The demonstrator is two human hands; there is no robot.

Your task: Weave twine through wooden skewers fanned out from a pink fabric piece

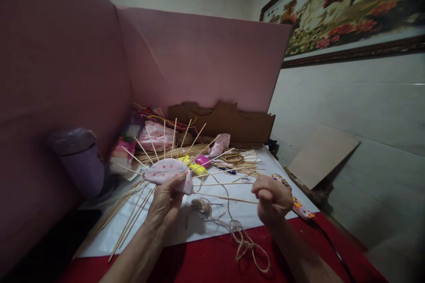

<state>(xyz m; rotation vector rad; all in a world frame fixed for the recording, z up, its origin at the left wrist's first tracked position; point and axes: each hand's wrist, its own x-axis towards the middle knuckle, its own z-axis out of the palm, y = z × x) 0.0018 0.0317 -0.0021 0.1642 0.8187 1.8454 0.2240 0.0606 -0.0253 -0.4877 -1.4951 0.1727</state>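
My left hand [168, 201] pinches the lower right edge of a half-round piece covered in pink, red-dotted cloth [166, 171], thumb on top. Thin wooden sticks [214, 157] fan out from its rim. My right hand [274, 199] is closed in the air to the right, fingers curled, at the outer ends of the lowest sticks. What lies inside its grip is hidden. Below and between the hands, a small bundle of jute twine [202, 207] rests on a white sheet [179, 230], its loose strand [244, 243] looping onto the red cloth [199, 265].
Loose sticks [131, 221] lie at the left, more behind. Yellow packets [199, 169], a magenta packet [202, 160], dotted cloth [159, 135] and a twine ball [185, 139] sit behind. A purple bin [78, 163] stands left; torn cardboard [222, 124] leans at the back. A dark cord [334, 247] runs right.
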